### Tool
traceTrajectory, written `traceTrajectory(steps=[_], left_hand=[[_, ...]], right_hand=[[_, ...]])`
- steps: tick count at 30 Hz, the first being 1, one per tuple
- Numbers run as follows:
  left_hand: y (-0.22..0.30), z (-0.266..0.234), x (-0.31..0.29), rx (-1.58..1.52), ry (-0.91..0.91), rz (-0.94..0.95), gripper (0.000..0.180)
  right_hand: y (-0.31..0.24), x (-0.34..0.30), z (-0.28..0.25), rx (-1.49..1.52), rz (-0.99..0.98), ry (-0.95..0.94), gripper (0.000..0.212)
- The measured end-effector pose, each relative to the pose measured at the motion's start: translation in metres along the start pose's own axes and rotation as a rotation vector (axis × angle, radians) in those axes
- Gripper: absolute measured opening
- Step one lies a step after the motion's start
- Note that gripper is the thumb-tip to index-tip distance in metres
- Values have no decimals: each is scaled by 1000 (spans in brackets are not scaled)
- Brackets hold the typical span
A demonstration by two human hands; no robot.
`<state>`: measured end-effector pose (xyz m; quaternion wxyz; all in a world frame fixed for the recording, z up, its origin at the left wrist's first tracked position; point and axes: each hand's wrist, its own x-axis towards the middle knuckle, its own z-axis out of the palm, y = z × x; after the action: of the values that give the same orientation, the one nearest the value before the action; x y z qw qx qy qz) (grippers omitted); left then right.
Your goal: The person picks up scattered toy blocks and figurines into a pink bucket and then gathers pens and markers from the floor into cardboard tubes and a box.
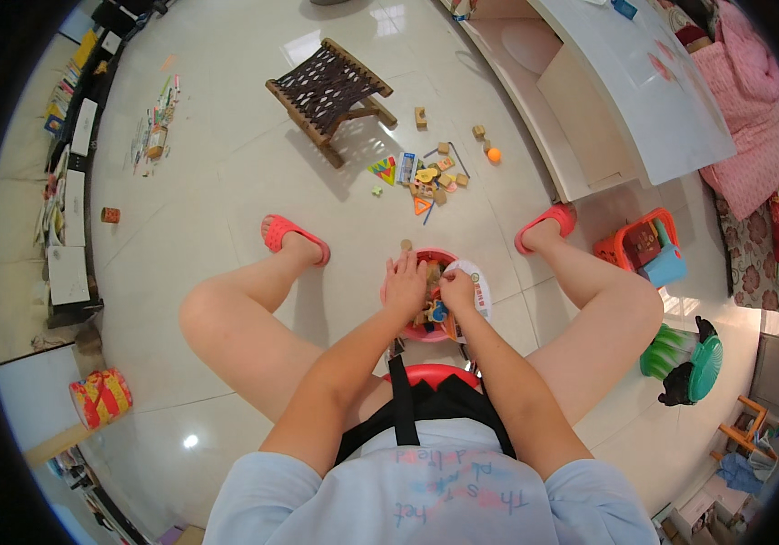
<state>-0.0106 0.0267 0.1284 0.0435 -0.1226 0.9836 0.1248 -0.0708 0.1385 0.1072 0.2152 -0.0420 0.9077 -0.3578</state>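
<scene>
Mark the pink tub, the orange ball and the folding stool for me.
pink tub (427, 337), head view, on its near rim
orange ball (495, 155), head view, on its middle
folding stool (327, 88), head view, on its dark woven seat

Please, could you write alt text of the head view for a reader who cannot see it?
A seated person has the left hand and right hand at a pink tub of small mixed items between spread legs. On the tiled floor ahead lie wooden blocks and an orange ball, near a woven-seat stool.
</scene>
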Motion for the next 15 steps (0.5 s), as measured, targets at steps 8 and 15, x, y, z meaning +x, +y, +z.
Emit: traceTrajectory(steps=[8, 15], left_hand=[[-1, -8, 7, -16, -157, -32, 56], [-1, -19, 3, -47, -156, -7, 55]], right_hand=[[4, -1, 3, -35, 126, -91, 22], [3, -3, -2, -73, 137, -153, 23]])
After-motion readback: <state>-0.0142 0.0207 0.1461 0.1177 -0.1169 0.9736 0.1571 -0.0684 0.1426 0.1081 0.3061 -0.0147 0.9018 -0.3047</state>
